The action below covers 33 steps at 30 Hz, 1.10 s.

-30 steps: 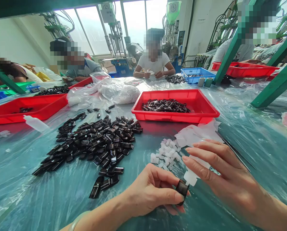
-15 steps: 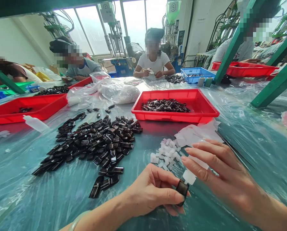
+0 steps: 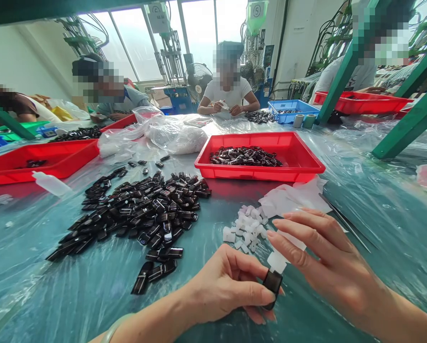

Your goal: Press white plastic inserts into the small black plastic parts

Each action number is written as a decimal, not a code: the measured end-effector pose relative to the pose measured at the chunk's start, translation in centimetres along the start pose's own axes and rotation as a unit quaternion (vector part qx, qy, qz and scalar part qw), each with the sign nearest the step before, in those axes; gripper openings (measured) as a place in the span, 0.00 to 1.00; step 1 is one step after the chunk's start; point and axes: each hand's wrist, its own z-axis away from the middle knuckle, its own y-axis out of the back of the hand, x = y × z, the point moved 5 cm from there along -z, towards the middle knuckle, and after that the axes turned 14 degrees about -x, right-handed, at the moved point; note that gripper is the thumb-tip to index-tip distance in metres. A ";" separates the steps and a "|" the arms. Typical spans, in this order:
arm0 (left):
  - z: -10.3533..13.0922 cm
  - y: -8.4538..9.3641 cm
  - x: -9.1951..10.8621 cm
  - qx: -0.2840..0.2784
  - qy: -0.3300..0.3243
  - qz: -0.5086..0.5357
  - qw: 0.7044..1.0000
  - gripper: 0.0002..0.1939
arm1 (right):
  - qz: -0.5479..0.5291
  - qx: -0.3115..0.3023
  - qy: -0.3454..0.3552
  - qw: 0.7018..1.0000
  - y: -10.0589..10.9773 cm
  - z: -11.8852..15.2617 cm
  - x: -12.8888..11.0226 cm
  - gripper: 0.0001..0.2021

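Observation:
My left hand (image 3: 231,283) pinches a small dark translucent plastic case (image 3: 272,287) between thumb and fingers. A white rubbery plug (image 3: 277,262) sticks up at the case's top end; how deep it sits is unclear. Just right of them, my right hand (image 3: 337,257) is spread with its fingers stretched out, close to the plug; its thumb is hidden. Beyond the hands lies a small heap of white plugs (image 3: 247,228). A large pile of similar dark cases (image 3: 142,205) spreads over the plastic-covered table (image 3: 102,290) to the left.
A red tray (image 3: 259,172) with dark cases stands behind the white heap. Beside a crumpled white sheet (image 3: 288,196) lie tweezers (image 3: 345,221). A squeeze bottle (image 3: 52,183) rests near another red tray (image 3: 66,159). Green posts (image 3: 406,114) rise at right; several co-workers sit opposite.
The white plug and the dark case are now closer in line, with the plug shifted slightly left. Both hands stay almost in place.

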 end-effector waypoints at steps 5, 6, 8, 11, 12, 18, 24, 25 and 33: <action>-0.1 -0.1 0.1 0.001 0.003 0.002 1.000 0.14 | -0.002 -0.004 0.006 1.000 0.1 0.0 0.1 0.14; -0.1 -0.1 0.1 0.000 0.002 0.001 1.000 0.15 | -0.002 -0.005 0.006 1.000 0.1 0.0 0.1 0.14; 0.0 -0.1 0.1 0.002 0.002 0.001 1.000 0.14 | -0.001 -0.010 0.005 1.000 0.0 0.1 0.2 0.14; 0.0 0.0 0.1 0.003 0.001 0.002 1.000 0.14 | -0.006 -0.013 -0.002 1.000 0.1 0.2 0.3 0.14; 0.0 0.0 0.1 0.003 -0.001 0.003 1.000 0.14 | -0.008 -0.012 -0.004 1.000 0.1 0.3 0.3 0.14; 0.0 0.1 0.2 0.002 0.001 -0.001 1.000 0.14 | -0.017 -0.021 -0.003 1.000 0.1 0.5 0.5 0.13; 0.1 0.1 0.2 0.005 0.000 0.002 1.000 0.14 | -0.021 -0.015 0.005 1.000 0.5 0.2 0.6 0.14; 0.1 0.1 0.3 0.005 -0.001 0.003 1.000 0.14 | -0.020 -0.013 0.007 1.000 0.5 0.2 0.5 0.14; 0.1 0.0 0.3 0.004 0.002 -0.001 1.000 0.14 | 0.010 0.004 0.000 1.000 0.5 0.2 0.4 0.14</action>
